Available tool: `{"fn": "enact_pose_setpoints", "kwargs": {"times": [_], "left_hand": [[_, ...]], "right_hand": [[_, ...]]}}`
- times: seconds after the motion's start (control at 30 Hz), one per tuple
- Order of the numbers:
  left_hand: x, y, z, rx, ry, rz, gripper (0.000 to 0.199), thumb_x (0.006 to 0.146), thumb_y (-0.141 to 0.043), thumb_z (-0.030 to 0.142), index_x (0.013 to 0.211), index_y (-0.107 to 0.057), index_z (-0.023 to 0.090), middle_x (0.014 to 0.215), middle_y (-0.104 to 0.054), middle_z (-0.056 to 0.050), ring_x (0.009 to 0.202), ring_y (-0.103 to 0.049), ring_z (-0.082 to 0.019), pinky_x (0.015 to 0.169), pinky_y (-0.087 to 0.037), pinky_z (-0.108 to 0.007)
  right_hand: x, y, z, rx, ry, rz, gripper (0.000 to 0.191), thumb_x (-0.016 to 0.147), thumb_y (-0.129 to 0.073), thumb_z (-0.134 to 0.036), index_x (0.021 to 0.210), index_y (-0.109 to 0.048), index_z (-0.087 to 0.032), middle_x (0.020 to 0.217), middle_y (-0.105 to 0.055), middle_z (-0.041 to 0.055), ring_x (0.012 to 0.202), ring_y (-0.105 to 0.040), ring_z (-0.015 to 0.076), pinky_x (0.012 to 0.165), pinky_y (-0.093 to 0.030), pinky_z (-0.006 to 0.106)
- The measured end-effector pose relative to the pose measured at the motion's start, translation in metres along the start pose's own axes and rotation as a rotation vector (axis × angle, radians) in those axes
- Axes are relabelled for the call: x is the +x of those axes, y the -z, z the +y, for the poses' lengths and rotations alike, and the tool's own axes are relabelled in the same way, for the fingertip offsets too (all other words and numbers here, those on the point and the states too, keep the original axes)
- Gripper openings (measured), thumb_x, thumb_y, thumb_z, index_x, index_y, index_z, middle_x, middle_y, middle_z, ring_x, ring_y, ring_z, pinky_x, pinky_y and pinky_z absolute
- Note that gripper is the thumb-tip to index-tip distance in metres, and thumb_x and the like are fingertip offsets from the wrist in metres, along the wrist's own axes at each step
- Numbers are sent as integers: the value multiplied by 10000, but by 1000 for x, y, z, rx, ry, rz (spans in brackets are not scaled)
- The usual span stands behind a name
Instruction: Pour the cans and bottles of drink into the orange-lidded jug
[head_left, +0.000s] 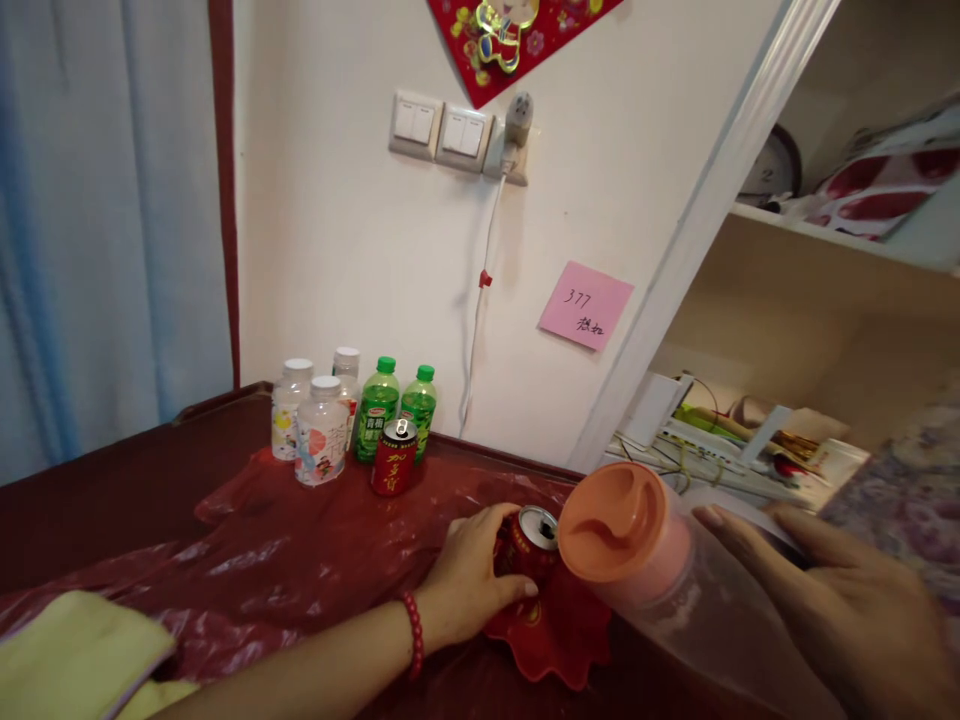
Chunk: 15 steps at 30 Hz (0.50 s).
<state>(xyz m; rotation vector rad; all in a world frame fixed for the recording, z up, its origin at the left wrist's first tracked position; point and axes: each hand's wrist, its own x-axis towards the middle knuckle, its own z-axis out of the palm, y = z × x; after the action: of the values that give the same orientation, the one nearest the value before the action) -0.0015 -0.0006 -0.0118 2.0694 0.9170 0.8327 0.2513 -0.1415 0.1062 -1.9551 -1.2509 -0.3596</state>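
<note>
My left hand [469,580], with a red bead bracelet at the wrist, is wrapped round a red can [529,550] with an opened top. Beneath that can lies a red scalloped dish [559,630]. On the right, my right hand [840,590] grips a translucent pitcher [697,600] by its handle side. The pitcher is tilted, its orange lid [615,520] beside the can's top. Whether any liquid leaves the pitcher cannot be made out.
Against the wall stand white-capped bottles [321,440], two green bottles [377,415] and another red can [394,460]. A yellow cloth [79,655] lies front left on red plastic sheeting [300,560]. Cluttered shelves [832,235] are at the right.
</note>
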Motion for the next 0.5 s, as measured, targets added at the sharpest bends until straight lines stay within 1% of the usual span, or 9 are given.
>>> {"fn": "enact_pose_setpoints", "kwargs": {"times": [0.07,0.13,0.27,0.37,0.5], "left_hand": [[0,1,1,-2,2,-9,724,659,-840,221,1330,-571,261,1380,-636,-47,1238,-560,-306,1071,-398,-430],[1,2,3,-4,5,-14,732,655,-834,203,1334,-568,259,1381,-635,-48,1233,-563,-303,1070,-400,-425],[2,4,5,-3,12,-21,729,658,-825,200,1336,-563,257,1374,-637,-45,1233,-557,-295,1069,-393,-415],[2,5,6,6,33,-29,729,656,-811,184,1337,-561,255,1380,-632,-47,1245,-545,-297,1073,-384,-409],[1,5,8,9,49,-35,726,655,-800,179,1337,-562,259,1379,-632,-46,1241,-542,-299,1067,-384,-406]], "right_hand": [[3,-3,5,-3,-22,-29,663,691,-622,-843,850,-787,-221,799,-735,19,650,-680,238,444,-478,252],[4,-5,8,3,-44,-53,673,687,-609,-859,818,-771,-219,774,-717,15,687,-675,233,469,-471,241],[4,-6,4,14,-15,-40,649,721,-599,-843,744,-734,-208,643,-636,0,624,-620,201,479,-442,233],[2,-7,-1,15,6,-26,645,728,-592,-835,737,-731,-205,624,-617,-2,596,-597,194,468,-421,236],[-3,-9,-8,33,36,19,598,776,-583,-788,719,-717,-209,606,-596,-10,571,-561,180,476,-392,240]]}}
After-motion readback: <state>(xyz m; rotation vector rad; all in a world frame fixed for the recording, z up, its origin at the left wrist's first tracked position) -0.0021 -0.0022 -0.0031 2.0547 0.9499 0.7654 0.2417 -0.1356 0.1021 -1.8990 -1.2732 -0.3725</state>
